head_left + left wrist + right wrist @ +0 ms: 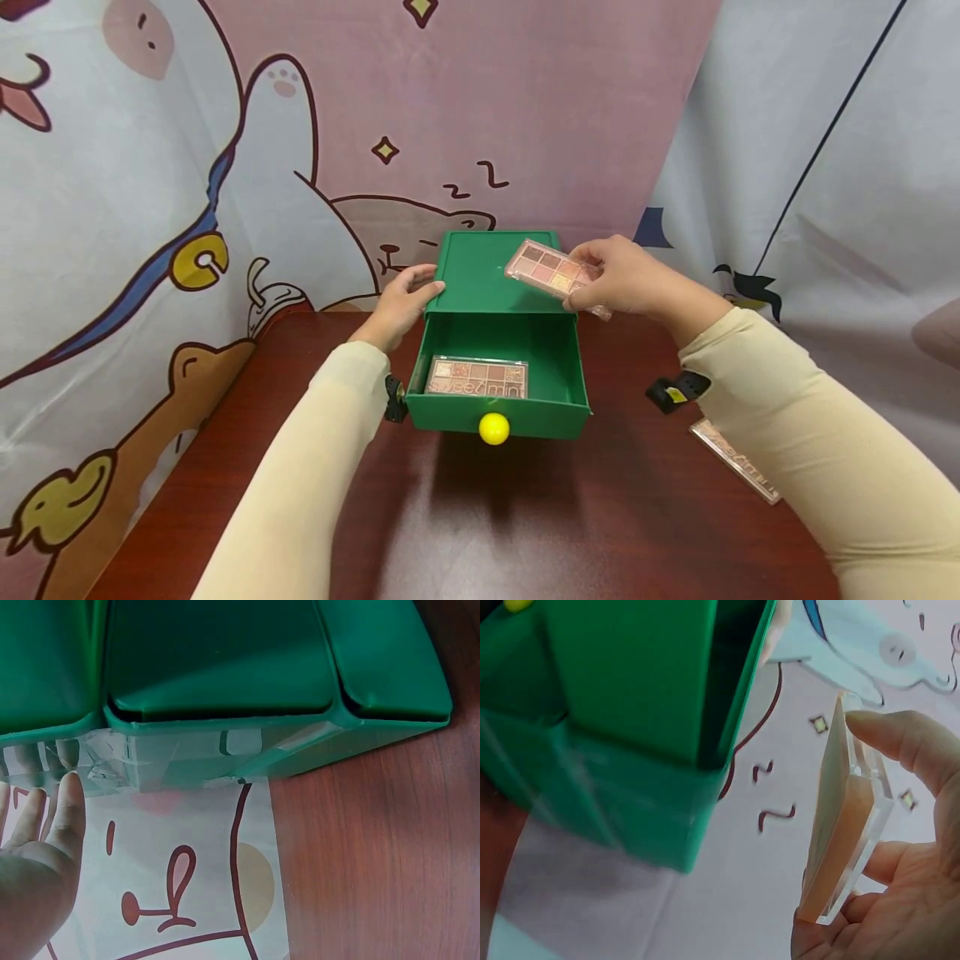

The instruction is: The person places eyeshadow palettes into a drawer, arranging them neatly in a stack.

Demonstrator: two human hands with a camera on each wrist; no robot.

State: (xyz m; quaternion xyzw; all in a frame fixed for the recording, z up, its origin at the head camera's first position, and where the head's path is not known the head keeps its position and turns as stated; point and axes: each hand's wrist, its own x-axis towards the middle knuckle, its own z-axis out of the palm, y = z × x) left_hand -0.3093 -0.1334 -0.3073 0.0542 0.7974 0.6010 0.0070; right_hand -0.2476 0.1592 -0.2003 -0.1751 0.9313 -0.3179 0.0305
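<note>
Left hand [405,304]: fingers extended against the left side of the green box [476,271]. Drawer [444,414] (yellow knob [494,428] at front): pulled out; inner palette [480,379] lies at left. Held palette [546,270]: tilted above the box's top right, pinched between right hand [618,271] thumb and fingers. Outer palette [731,457]: on the table [570,525], partly behind the sleeve [813,446].

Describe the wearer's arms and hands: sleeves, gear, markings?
Left sleeve and right sleeve: plain pale cream, long, reaching near the wrists, no print visible. Left hand and right hand: bare, no gloves. Small black device at each cuff, left device and right device; the right one shows a yellow patch. No cables visible.
</note>
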